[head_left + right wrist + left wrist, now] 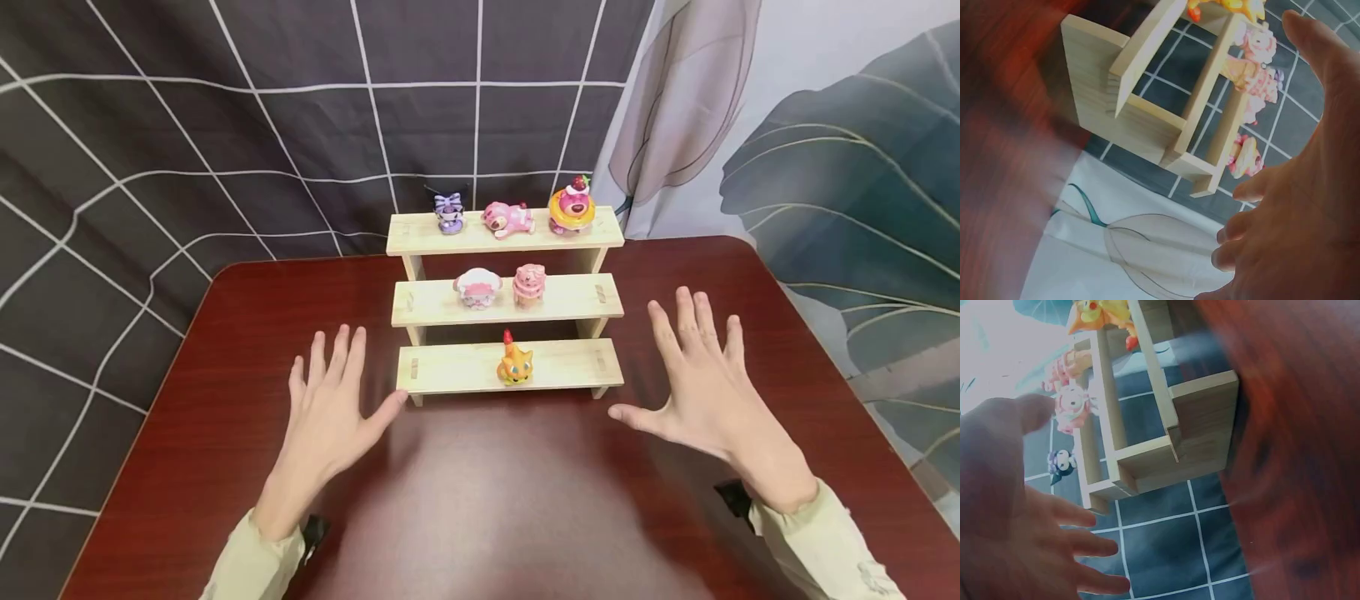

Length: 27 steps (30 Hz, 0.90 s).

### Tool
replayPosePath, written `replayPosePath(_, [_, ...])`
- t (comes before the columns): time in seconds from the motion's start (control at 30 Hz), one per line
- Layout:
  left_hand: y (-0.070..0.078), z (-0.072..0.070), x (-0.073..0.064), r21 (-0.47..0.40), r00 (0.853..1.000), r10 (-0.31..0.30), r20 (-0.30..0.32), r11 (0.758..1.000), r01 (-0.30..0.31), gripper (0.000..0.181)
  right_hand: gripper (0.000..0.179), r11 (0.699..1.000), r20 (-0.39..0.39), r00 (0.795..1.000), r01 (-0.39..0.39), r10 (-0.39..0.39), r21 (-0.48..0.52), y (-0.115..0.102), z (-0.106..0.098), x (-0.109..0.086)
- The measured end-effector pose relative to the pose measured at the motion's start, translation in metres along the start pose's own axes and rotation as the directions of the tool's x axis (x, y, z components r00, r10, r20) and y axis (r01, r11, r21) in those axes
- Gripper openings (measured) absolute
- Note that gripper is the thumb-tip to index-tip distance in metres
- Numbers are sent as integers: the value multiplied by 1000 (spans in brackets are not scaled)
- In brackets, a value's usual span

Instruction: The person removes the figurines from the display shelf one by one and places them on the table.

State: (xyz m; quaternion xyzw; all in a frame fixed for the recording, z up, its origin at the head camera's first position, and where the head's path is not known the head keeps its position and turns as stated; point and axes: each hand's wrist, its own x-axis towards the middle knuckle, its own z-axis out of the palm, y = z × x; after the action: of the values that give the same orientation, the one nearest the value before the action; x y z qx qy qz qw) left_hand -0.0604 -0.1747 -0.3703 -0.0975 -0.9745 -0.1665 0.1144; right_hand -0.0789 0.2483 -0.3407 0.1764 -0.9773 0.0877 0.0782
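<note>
Flanking the wooden stand (pixel 453 369), left fingers (pixel 336 360) and right fingers (pixel 687 323) spread wide

Reddish table (pixel 495 500), dark gridded cloth (pixel 300 129), leaf-patterned curtain (pixel 847 183)

a: any words or numbers on the figurines (pixel 508 220)?
b: none i can read.
a: on the wooden stand (pixel 450 373) or the table (pixel 487 500)?
b: no legible lettering there.
a: the dark curtain (pixel 423 125)?
b: nothing readable on it, in any view.
</note>
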Motion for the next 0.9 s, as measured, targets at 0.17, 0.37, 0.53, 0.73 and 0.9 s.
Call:
replayPosePath(0.17, [2, -1, 19, -63, 995, 44, -94, 997, -50, 79, 114, 998, -43, 999, 11, -8, 60, 3, -6, 5])
replayPosePath(0.37, [3, 3, 37, -134, 980, 92, -177, 984, -117, 69, 97, 990, -109, 992, 72, -59, 122, 5, -9, 11])
replayPosePath(0.53, [1, 10, 49, -175, 968, 112, -226, 972, -154, 63, 97, 986, -142, 987, 101, -82, 134, 4, -14, 16])
replayPosePath(0.73, [-2, 19, 58, -230, 962, 107, -253, 959, -167, 58, 98, 983, -141, 986, 106, -85, 149, 5, -18, 21])
replayPosePath(0.9, [-4, 27, 65, -270, 965, 81, -248, 951, -149, 56, 99, 981, -131, 988, 100, -78, 169, 6, -22, 29])
